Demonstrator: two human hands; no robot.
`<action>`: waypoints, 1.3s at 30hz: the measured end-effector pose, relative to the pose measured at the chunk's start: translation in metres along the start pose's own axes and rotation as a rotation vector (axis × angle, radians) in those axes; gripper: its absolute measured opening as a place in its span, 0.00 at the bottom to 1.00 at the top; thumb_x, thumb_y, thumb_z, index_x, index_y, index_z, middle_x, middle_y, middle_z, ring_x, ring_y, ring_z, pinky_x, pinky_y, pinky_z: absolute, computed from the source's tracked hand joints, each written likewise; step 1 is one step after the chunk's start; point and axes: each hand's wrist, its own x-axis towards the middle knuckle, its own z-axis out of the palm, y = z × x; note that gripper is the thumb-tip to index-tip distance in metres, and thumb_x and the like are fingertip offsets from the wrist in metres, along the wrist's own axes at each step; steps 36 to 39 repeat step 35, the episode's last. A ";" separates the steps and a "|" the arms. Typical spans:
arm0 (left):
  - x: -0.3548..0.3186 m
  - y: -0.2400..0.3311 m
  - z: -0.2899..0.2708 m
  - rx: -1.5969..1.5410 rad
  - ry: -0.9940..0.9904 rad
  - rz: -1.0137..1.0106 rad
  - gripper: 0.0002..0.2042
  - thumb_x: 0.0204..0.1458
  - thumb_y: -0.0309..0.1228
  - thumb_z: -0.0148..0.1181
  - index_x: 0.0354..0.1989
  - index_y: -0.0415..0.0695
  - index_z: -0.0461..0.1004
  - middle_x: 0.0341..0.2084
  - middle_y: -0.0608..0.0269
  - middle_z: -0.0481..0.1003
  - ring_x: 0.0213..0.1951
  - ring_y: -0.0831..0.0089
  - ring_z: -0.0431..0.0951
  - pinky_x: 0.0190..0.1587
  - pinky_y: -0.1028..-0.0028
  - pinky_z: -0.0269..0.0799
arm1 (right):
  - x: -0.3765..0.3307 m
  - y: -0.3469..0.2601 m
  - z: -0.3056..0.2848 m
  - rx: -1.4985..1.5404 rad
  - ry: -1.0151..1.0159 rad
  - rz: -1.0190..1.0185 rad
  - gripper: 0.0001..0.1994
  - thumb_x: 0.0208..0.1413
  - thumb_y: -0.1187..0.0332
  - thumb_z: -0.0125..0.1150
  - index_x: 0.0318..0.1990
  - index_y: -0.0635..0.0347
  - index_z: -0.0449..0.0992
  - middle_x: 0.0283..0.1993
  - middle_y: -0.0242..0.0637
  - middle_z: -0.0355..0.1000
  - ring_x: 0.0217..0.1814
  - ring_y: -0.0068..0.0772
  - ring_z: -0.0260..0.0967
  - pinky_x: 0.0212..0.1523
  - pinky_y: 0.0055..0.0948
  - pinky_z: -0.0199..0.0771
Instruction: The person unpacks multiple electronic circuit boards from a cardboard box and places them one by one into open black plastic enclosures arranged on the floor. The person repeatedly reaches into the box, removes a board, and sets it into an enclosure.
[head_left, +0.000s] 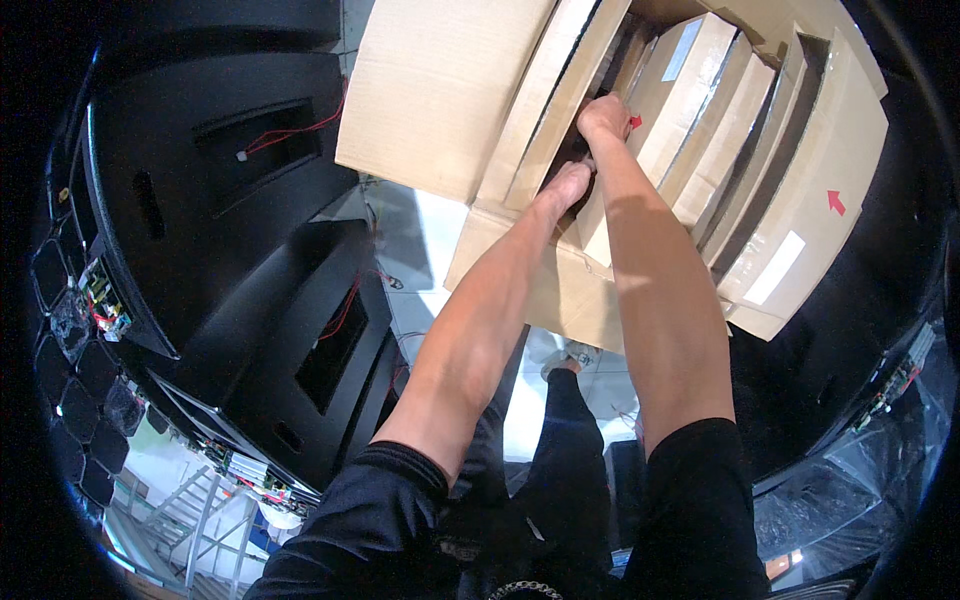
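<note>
A large cardboard box (572, 295) stands open in front of me, its flaps folded out. Inside it several flat inner cartons (690, 90) stand on edge side by side. Both my arms reach down into a dark gap left of these cartons. My left hand (568, 186) is at the near part of the gap, its fingers bent and partly hidden inside. Farther in, my right hand (606, 118) curls over the gap beside a carton with a red mark. What lies between the fingers of either hand is out of sight.
To the left stand large black cabinets (250, 180) with rectangular cutouts and loose red wires (300, 130). Another black surface (830, 370) curves along the right, with clear plastic sheeting (850, 490) below it. A metal ladder (205, 530) shows at lower left. Pale floor tiles (425, 310) lie by my feet.
</note>
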 end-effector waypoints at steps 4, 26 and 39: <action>-0.005 -0.016 0.002 -0.115 0.045 0.294 0.24 0.60 0.37 0.40 0.60 0.34 0.62 0.60 0.44 0.64 0.64 0.57 0.59 0.64 0.68 0.53 | -0.028 0.012 0.001 -0.480 -0.102 -0.521 0.15 0.53 0.77 0.52 0.48 0.76 0.69 0.53 0.58 0.68 0.60 0.52 0.64 0.58 0.40 0.68; -0.048 0.025 0.032 1.350 -0.318 0.029 0.21 0.57 0.32 0.46 0.57 0.34 0.67 0.58 0.48 0.66 0.61 0.59 0.65 0.62 0.61 0.58 | 0.180 0.090 0.084 -0.110 0.095 -0.228 0.17 0.56 0.60 0.52 0.43 0.66 0.76 0.45 0.53 0.75 0.45 0.50 0.74 0.48 0.41 0.73; -0.071 0.034 0.004 1.753 -0.203 0.315 0.19 0.56 0.33 0.51 0.51 0.32 0.71 0.51 0.49 0.72 0.54 0.56 0.71 0.57 0.57 0.62 | 0.060 0.044 0.030 0.046 0.072 -0.152 0.17 0.52 0.62 0.60 0.44 0.65 0.75 0.44 0.56 0.75 0.48 0.54 0.73 0.50 0.47 0.71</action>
